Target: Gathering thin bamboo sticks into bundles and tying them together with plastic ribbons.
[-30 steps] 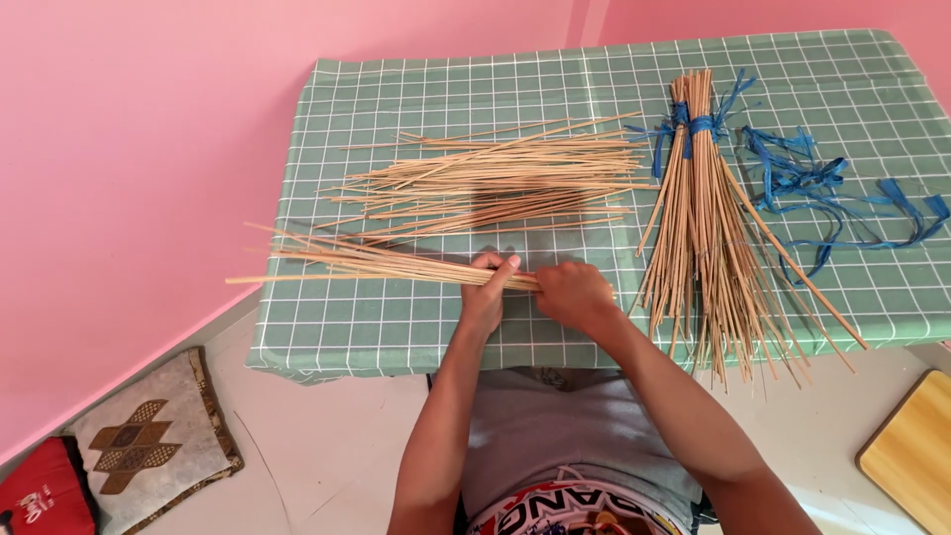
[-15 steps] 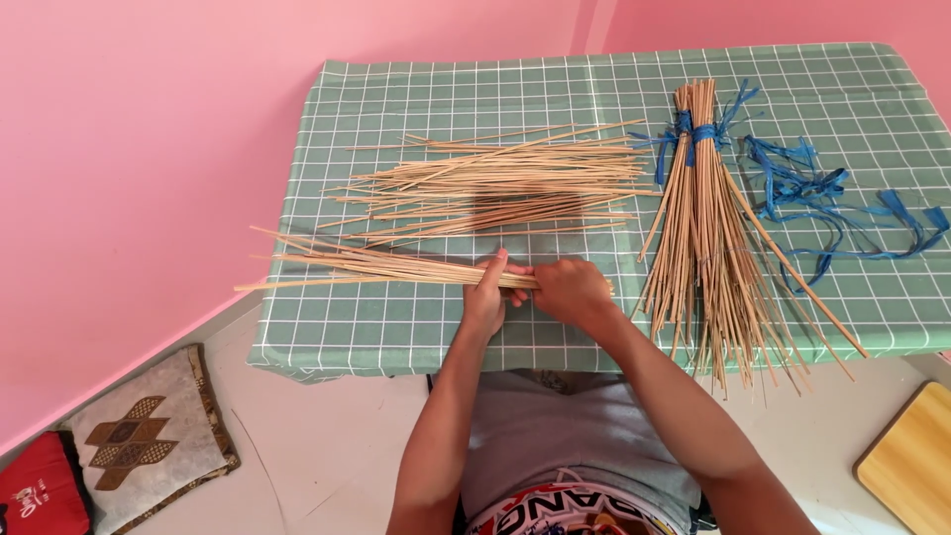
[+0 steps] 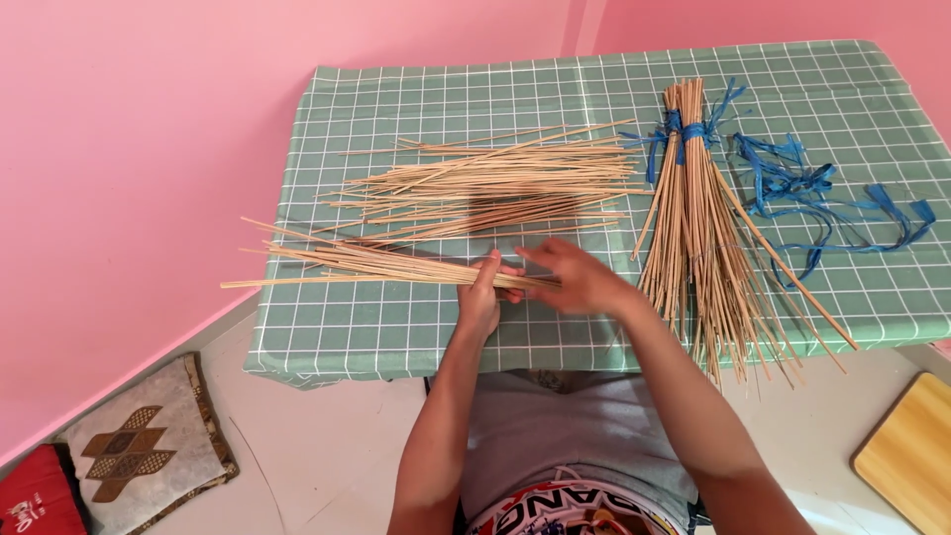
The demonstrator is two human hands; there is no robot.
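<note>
Green checked cloth covers the worktop [image 3: 396, 327], with a loose spread of thin sticks [image 3: 495, 188] lying across its middle. To the right lies a tied bundle [image 3: 693, 198] bound in blue strips, spare blue strips [image 3: 812, 188] beside it. Near the front edge, the left hand [image 3: 482, 297] has its fingers closed around a small sheaf of sticks [image 3: 367, 266]; gripping firmly near the ends should keep them aligned. The right hand [image 3: 575, 277] is open, fingers spread, touching the sheaf's end. Nothing blocks either hand.

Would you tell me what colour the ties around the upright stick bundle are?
Blue; the ties show clearly in the head view, around the bundle's top.
</note>
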